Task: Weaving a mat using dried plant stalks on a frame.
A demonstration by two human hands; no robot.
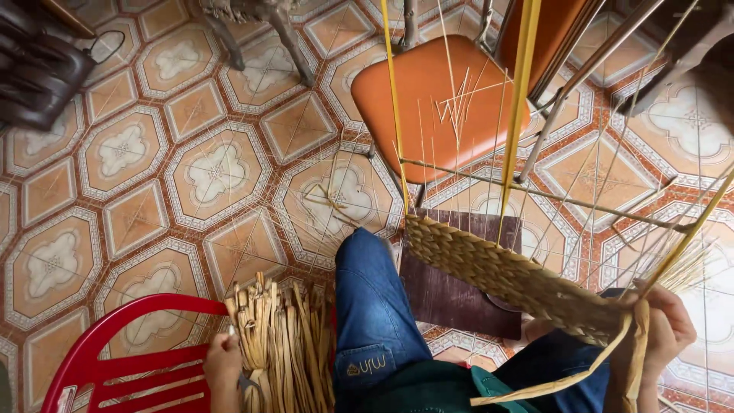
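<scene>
A red plastic chair [115, 359] was cut off at the lower left edge. The left hand [223, 363] rested against a bundle of dried straw strips [287, 348]; its fingers were hidden, so the grip could not be determined. A blue-jeaned knee [371, 306] stood between. An orange chair seat [436, 99] lay beyond. The right hand [667, 329] clenched a straw strand [558, 382] at the woven band's [505, 271] end, wire frame [550, 199] partly obstructing.

Floor [130, 153]: ceramic tiles, orange octagons with white floral centres and grey-white borders. Orange padded chair [428, 99] on metal legs stands at upper centre. Red plastic chair [115, 359] occupies the lower left corner. Dark leather bag [34, 69] rests at upper left. Lighting: even, diffuse daylight.
</scene>
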